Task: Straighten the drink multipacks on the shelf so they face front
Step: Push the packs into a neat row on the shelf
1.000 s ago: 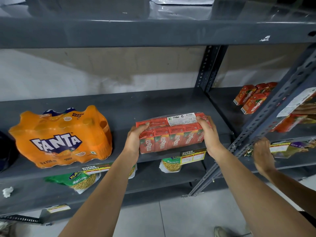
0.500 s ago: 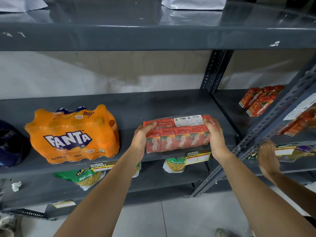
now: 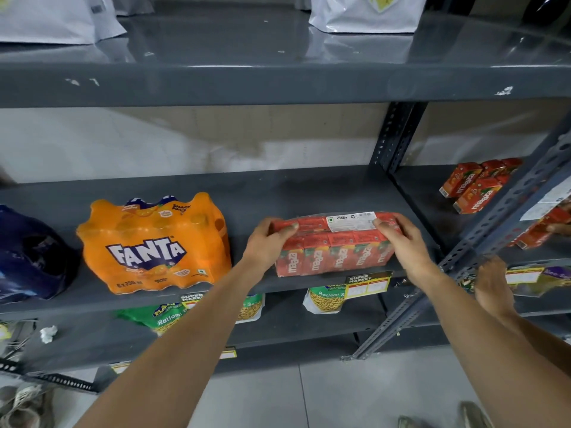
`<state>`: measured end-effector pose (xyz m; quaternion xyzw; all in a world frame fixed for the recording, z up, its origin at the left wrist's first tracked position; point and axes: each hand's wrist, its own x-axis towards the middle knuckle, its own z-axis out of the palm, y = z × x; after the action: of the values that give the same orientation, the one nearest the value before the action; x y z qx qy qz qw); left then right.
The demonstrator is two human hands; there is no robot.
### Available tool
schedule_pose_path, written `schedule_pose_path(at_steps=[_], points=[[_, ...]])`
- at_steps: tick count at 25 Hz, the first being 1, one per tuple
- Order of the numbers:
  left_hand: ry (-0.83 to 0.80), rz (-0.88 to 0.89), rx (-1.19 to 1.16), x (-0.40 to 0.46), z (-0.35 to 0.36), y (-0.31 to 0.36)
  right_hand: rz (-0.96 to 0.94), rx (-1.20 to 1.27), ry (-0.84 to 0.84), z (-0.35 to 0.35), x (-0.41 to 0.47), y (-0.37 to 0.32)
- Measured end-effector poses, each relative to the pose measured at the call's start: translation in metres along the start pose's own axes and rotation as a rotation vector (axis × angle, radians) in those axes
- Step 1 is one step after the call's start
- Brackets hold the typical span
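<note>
While both hands (image 3: 265, 242) clasp the Maaza multipack (image 3: 335, 245) — Fanta multipack (image 3: 153, 245) well left.

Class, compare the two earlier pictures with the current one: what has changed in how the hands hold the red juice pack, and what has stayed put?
Both hands, left hand and right hand, slid from the ends of the Maaza pack up onto its top corners, still gripping. The pack stays at the shelf's front edge; the Fanta pack is unmoved.

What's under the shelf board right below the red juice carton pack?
Below the red juice carton pack, a yellow price tag hangs from the shelf edge, and a snack bag sits on the lower shelf. The board hides the bag's top.
</note>
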<state>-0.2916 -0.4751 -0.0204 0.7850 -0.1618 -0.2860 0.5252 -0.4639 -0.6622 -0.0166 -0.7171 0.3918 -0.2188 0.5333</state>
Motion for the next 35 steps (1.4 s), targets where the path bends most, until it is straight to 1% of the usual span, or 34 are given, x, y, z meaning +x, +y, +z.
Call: schedule_pose_path(at_steps=[1,2,4,5,6,7,8,9,10,11,12,13,14,15,16,17,19,26,29,31,32,33,34,35], points=[[0.037,0.134,0.168,0.000,-0.015,0.007,-0.030,-0.114,0.032,-0.006,0.002,-0.006],[0.098,0.274,0.344,-0.005,-0.033,0.014,-0.119,-0.296,0.067,-0.004,0.009,-0.009],[0.217,0.516,0.485,-0.018,-0.075,0.031,-0.402,-0.704,0.097,0.020,0.005,-0.033],[0.269,0.617,0.538,-0.026,-0.098,0.037,-0.554,-0.840,0.083,0.040,0.003,-0.043],[0.325,0.698,0.603,-0.032,-0.117,0.040,-0.626,-0.891,0.012,0.062,-0.004,-0.055],[0.382,0.761,0.644,-0.037,-0.141,0.039,-0.679,-0.857,-0.094,0.089,-0.011,-0.064],[0.446,0.785,0.626,-0.042,-0.163,0.036,-0.686,-0.763,-0.220,0.113,-0.025,-0.075],[0.523,0.749,0.571,-0.044,-0.187,0.026,-0.657,-0.660,-0.347,0.136,-0.040,-0.083],[0.592,0.646,0.501,-0.048,-0.211,0.014,-0.575,-0.586,-0.442,0.158,-0.051,-0.090],[0.622,0.485,0.440,-0.051,-0.230,0.000,-0.513,-0.533,-0.503,0.174,-0.058,-0.092],[0.584,0.292,0.365,-0.054,-0.245,-0.016,-0.464,-0.502,-0.522,0.187,-0.064,-0.093],[0.470,0.119,0.246,-0.058,-0.254,-0.029,-0.436,-0.464,-0.520,0.198,-0.067,-0.091],[0.323,0.003,0.094,-0.061,-0.258,-0.042,-0.413,-0.438,-0.506,0.207,-0.071,-0.090],[0.193,-0.067,-0.045,-0.063,-0.259,-0.051,-0.404,-0.416,-0.482,0.214,-0.075,-0.089],[0.117,-0.093,-0.130,-0.062,-0.257,-0.059,-0.403,-0.408,-0.452,0.218,-0.079,-0.088],[0.091,-0.094,-0.156,-0.059,-0.258,-0.065,-0.412,-0.408,-0.426,0.221,-0.082,-0.086],[0.093,-0.097,-0.140,-0.055,-0.258,-0.069,-0.409,-0.427,-0.392,0.224,-0.087,-0.085],[0.057,-0.122,-0.098,-0.053,-0.263,-0.073,-0.417,-0.440,-0.378,0.227,-0.093,-0.088],[0.046,-0.111,-0.058,-0.057,-0.266,-0.072,-0.409,-0.420,-0.371,0.227,-0.093,-0.086],[0.027,-0.072,0.037,-0.069,-0.264,-0.062,-0.386,-0.437,-0.368,0.226,-0.092,-0.085],[0.055,-0.012,0.106,-0.075,-0.266,-0.059,-0.380,-0.459,-0.357,0.227,-0.093,-0.087],[0.153,0.089,0.164,-0.080,-0.272,-0.059,-0.386,-0.485,-0.325,0.230,-0.095,-0.089],[0.315,0.226,0.174,-0.088,-0.282,-0.060,-0.415,-0.498,-0.264,0.233,-0.100,-0.093],[0.503,0.359,0.130,-0.099,-0.299,-0.059,-0.474,-0.481,-0.189,0.239,-0.107,-0.099]])
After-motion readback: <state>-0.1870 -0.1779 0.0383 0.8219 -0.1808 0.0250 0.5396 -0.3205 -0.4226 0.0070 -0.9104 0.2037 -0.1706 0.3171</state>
